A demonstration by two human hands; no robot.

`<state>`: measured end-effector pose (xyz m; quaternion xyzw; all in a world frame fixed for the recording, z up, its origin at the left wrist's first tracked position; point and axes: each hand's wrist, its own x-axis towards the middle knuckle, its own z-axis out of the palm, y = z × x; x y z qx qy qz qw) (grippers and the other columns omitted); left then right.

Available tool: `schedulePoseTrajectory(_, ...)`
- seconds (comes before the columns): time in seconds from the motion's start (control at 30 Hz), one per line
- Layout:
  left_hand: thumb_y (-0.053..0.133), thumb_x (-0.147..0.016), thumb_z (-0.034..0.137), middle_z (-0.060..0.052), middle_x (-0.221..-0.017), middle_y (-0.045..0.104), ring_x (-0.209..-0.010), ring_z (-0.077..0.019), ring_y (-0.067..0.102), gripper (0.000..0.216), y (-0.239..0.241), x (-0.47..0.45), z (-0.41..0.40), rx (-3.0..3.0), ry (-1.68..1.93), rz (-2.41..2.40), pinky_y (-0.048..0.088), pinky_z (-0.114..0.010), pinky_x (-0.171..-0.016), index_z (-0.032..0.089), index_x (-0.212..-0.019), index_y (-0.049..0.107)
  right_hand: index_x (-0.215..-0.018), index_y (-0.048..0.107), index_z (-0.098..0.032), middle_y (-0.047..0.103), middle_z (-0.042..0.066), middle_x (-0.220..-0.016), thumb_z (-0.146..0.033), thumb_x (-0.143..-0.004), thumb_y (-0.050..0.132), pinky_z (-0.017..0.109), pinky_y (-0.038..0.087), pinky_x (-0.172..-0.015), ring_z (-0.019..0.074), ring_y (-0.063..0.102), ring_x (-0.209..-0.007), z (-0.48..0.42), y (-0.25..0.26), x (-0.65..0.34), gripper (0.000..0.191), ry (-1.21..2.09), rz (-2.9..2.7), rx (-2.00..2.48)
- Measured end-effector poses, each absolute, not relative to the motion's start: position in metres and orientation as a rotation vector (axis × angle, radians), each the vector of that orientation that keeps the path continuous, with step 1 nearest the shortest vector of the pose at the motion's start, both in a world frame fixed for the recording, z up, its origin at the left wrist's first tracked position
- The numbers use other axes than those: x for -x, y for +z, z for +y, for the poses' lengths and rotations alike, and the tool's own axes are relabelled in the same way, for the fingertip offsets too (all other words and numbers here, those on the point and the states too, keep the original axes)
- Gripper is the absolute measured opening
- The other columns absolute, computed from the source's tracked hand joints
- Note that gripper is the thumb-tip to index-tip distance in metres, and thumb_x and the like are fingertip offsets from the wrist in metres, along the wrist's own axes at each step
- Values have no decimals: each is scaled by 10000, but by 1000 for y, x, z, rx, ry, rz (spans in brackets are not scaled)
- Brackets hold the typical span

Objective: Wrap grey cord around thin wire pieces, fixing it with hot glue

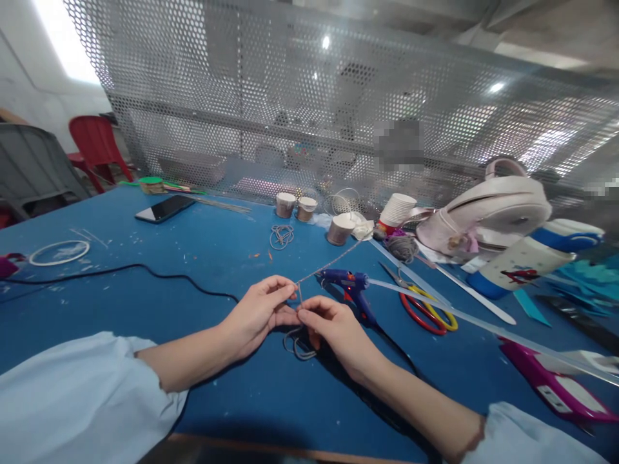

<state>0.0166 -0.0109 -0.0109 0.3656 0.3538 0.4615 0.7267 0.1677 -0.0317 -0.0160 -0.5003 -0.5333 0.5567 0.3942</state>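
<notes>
My left hand (261,312) and my right hand (331,325) meet above the blue table (145,303), both pinching a thin grey string (333,260). The string runs taut from my fingertips up and right toward a grey ball of yarn (402,247). Loops of the same string (298,343) hang below my fingers. A blue glue gun (351,287) lies just beyond my right hand.
A black cable (145,270) crosses the table at left. Red and yellow scissors (425,309), long white strips (464,316), small spools (294,206), stacked paper cups (396,209), a phone (164,208), a white ring (58,252), a pink bag (488,216) and a bottle (527,258) lie around.
</notes>
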Motion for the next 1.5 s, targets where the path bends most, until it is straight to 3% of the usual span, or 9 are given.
schedulePoseTrajectory(0.4,539,-838,233,-10,-797,533,-589,-106,603,92,-11,-16,-11,-756,958,810,562,-274,-559,154,-793,546,-720,595,-157,482,-60,-495,-380,-712,678,218,294,-432,68,390,-429,-33,-18,-170,238,1455,-1226,1221)
schedulePoseTrajectory(0.6,535,-820,136,15,-630,469,-548,-74,467,90,-11,-13,-10,-677,1013,778,512,-220,-541,131,-752,594,-716,580,-152,524,-49,-473,-391,-719,672,216,299,-428,70,415,-400,-34,-16,-171,256,1488,-1183,1249)
schedulePoseTrajectory(0.73,504,-831,129,5,-569,515,-523,-93,498,98,-11,-11,-8,-620,982,648,481,-231,-540,141,-782,588,-713,593,-140,524,-49,-434,-399,-734,653,212,276,-421,65,416,-368,-33,-15,-170,267,1492,-1191,1281)
schedulePoseTrajectory(1.13,496,-836,131,-69,-730,679,-556,-141,606,98,-2,-9,-16,-586,856,424,490,-261,-507,128,-870,588,-702,570,-144,546,-35,-499,-426,-731,663,215,305,-425,67,420,-393,-31,-18,-174,298,1473,-1162,1219)
schedulePoseTrajectory(1.37,530,-843,194,-123,-970,688,-645,-170,662,173,-2,-7,-20,-651,766,373,524,-271,-529,116,-978,604,-737,580,-144,596,-15,-618,-414,-721,680,206,338,-422,60,435,-426,-32,-19,-175,288,1487,-1137,1168)
schedulePoseTrajectory(1.5,533,-844,188,-98,-916,702,-649,-178,674,104,-3,-7,-22,-666,754,353,525,-264,-529,142,-918,590,-743,572,-145,569,-31,-538,-393,-745,659,204,339,-427,65,438,-415,-33,-18,-175,263,1491,-1161,1182)
